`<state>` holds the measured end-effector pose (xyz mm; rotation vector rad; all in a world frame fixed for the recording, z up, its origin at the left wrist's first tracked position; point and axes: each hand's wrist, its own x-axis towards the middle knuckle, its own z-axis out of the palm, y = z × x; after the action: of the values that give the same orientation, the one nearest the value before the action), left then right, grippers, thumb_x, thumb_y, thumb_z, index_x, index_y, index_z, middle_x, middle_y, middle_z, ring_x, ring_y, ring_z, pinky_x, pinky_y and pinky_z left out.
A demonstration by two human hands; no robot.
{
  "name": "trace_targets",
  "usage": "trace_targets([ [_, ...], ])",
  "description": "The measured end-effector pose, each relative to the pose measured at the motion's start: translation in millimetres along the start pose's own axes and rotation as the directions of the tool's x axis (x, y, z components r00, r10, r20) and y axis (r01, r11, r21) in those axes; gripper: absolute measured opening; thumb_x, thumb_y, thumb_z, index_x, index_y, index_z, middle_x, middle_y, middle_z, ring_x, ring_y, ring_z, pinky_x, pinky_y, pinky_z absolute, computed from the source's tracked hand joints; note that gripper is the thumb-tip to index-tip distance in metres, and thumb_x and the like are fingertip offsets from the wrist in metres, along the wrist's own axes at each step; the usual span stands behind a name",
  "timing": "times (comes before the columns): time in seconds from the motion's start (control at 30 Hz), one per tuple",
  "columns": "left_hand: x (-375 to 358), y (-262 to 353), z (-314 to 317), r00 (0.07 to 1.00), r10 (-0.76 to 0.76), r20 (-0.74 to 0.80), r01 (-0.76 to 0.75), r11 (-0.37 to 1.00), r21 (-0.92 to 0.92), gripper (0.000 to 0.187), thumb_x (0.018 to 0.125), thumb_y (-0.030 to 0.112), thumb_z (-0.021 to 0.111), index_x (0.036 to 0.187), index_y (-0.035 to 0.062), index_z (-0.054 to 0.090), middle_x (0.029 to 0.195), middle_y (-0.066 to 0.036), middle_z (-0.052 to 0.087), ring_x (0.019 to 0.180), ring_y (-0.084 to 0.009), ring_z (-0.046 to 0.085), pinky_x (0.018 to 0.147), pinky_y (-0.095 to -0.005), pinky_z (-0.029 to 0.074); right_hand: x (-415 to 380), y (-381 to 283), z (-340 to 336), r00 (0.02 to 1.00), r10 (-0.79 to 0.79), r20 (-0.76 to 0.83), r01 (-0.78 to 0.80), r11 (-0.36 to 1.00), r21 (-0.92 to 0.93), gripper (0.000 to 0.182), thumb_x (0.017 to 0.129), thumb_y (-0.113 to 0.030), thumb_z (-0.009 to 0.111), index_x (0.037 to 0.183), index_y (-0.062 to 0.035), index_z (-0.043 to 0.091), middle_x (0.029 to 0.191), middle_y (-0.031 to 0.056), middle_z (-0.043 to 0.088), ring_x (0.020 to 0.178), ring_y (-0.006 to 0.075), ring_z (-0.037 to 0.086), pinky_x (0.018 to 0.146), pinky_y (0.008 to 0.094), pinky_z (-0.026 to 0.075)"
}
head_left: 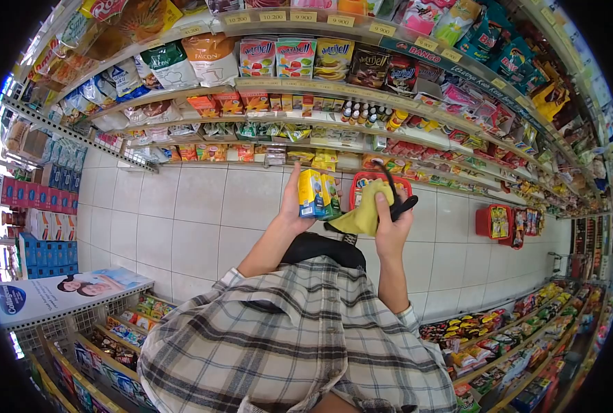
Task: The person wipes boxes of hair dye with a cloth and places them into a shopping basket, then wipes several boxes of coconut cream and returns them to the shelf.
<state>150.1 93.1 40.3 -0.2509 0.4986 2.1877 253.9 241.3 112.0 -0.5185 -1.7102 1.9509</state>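
Two small boxes, a yellow-and-blue box (311,193) and a green-and-yellow box (330,195) beside it, are held in my left hand (291,199), with the fingers wrapped round their far side. My right hand (391,227) grips a yellow-green cloth (370,210), and a black strap or handle (404,206) shows at the same hand. Behind the cloth, on the floor side, is a red basket (354,184) with packets in it, partly hidden by the cloth and my hand.
Shelves of packets (277,58) curve across the front. White floor tiles (200,199) lie below. Red baskets with packets (483,221) stand at the right. A display sign (72,292) and racks are at the lower left, with more snack racks (506,344) at the lower right.
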Motion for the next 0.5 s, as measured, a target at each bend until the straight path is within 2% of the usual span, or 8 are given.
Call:
trace_targets([
  [0.03,1,0,0,1.000,0.005,0.008,-0.005,1.000,0.018,0.072,0.091,0.068,0.035,0.126,0.0069,0.048,0.115,-0.020,0.059,0.101,-0.0355,0.061,0.087,-0.0460,0.050,2,3,-1,0.998,-0.026,-0.050,0.026,1.000,-0.009,0.021,0.090,-0.013,0.065,0.104,-0.0002,0.058,0.092,0.0035,0.064,0.081,0.0091,0.059,0.072,0.0245,0.049],
  [0.13,3,0,6,0.999,0.021,0.045,-0.023,0.998,0.053,0.071,0.094,0.065,0.033,0.131,0.0066,0.045,0.117,-0.020,0.058,0.105,-0.0340,0.059,0.092,-0.0440,0.048,2,11,1,0.997,-0.066,-0.036,0.061,0.988,-0.142,0.026,0.089,-0.015,0.068,0.106,0.0005,0.057,0.093,0.0034,0.064,0.081,0.0091,0.059,0.073,0.0239,0.049],
  [0.23,-1,0,15,0.994,0.048,0.097,-0.052,0.998,0.034,0.071,0.095,0.064,0.029,0.136,0.0065,0.042,0.122,-0.019,0.056,0.111,-0.0314,0.057,0.098,-0.0424,0.045,-4,15,8,0.998,0.044,0.036,-0.040,0.993,-0.114,0.031,0.086,-0.016,0.071,0.107,0.0011,0.057,0.094,0.0041,0.064,0.084,0.0097,0.060,0.075,0.0250,0.050],
  [0.27,-1,0,16,0.992,0.057,0.114,-0.059,0.998,0.022,0.072,0.095,0.064,0.028,0.137,0.0064,0.041,0.124,-0.019,0.055,0.112,-0.0306,0.056,0.099,-0.0422,0.044,-5,23,10,0.992,0.107,0.060,-0.105,0.994,-0.034,0.035,0.083,-0.015,0.075,0.108,0.0013,0.056,0.095,0.0053,0.064,0.087,0.0109,0.061,0.078,0.0265,0.050],
  [0.37,-4,-1,23,0.991,0.082,0.110,-0.087,0.996,0.036,0.074,0.096,0.064,0.023,0.139,0.0065,0.039,0.131,-0.019,0.052,0.117,-0.0287,0.055,0.102,-0.0423,0.042,-8,26,20,0.982,0.077,0.175,-0.049,0.986,-0.157,0.037,0.081,-0.014,0.076,0.107,0.0019,0.056,0.095,0.0066,0.065,0.087,0.0121,0.063,0.078,0.0276,0.051],
  [0.4,-5,-1,25,0.990,0.093,0.101,-0.099,0.994,0.049,0.074,0.096,0.064,0.022,0.140,0.0065,0.039,0.133,-0.019,0.051,0.118,-0.0281,0.054,0.103,-0.0424,0.041,-8,29,21,0.977,0.106,0.186,-0.074,0.983,-0.169,0.038,0.079,-0.014,0.078,0.106,0.0019,0.057,0.096,0.0069,0.066,0.086,0.0126,0.063,0.078,0.0272,0.051],
  [0.5,-6,-2,22,0.989,0.116,0.091,-0.126,0.986,0.108,0.076,0.096,0.064,0.020,0.141,0.0059,0.038,0.137,-0.018,0.049,0.121,-0.0283,0.052,0.105,-0.0412,0.040,-8,27,22,0.960,0.172,0.220,-0.150,0.982,-0.115,0.039,0.078,-0.014,0.079,0.107,0.0026,0.059,0.097,0.0075,0.066,0.087,0.0128,0.063,0.079,0.0272,0.051],
])
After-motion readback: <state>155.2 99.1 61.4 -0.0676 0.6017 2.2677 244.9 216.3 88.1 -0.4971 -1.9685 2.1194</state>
